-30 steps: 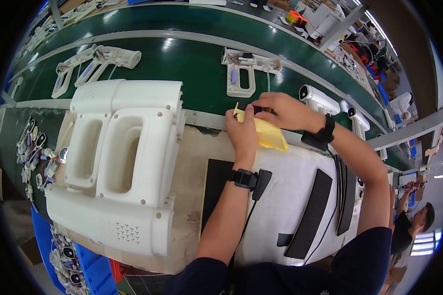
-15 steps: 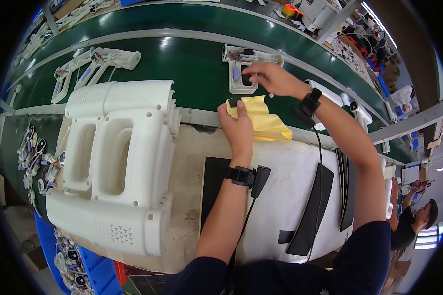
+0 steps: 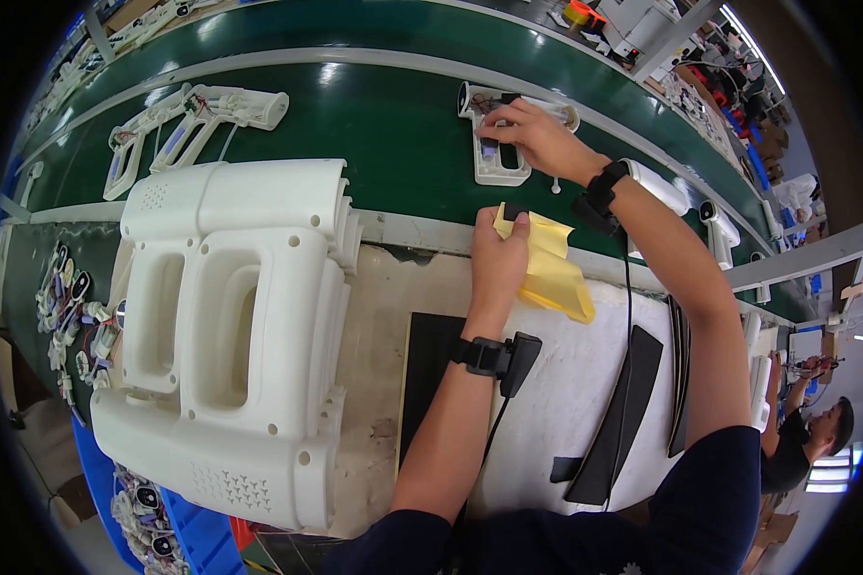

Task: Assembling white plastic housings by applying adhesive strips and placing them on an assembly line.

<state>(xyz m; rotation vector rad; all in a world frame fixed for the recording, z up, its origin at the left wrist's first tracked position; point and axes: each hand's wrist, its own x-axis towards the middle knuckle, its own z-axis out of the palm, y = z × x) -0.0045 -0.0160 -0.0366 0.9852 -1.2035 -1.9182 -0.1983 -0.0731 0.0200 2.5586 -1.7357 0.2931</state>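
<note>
My left hand [image 3: 501, 264] pinches a creased sheet of yellow backing paper [image 3: 556, 283] with a small black pad [image 3: 515, 212] at its upper edge, beside the thumb. Farther out, my right hand [image 3: 545, 142] reaches over an opened white handle-shaped housing [image 3: 501, 176] lying on the green belt. Its fingers are bent together at a small dark foam piece [image 3: 490, 143], right by the purple cylindrical cell [image 3: 489, 154] inside the housing. The fingers partly hide the contact there. Thin wires show near the housing's upper end.
Stacked white plastic shells [image 3: 230, 206] fill the left of the bench. Long black foam strips [image 3: 623, 412] lie on the white sheet at right. Two opened white housings [image 3: 197, 125] rest on the green belt [image 3: 374, 115]. A blue bin [image 3: 197, 537] holds parts; a co-worker [image 3: 805, 436] is far right.
My right hand has brought the dark foam piece over to the purple cell in the housing. My left hand still holds the yellow paper; the whole view has shifted slightly.
</note>
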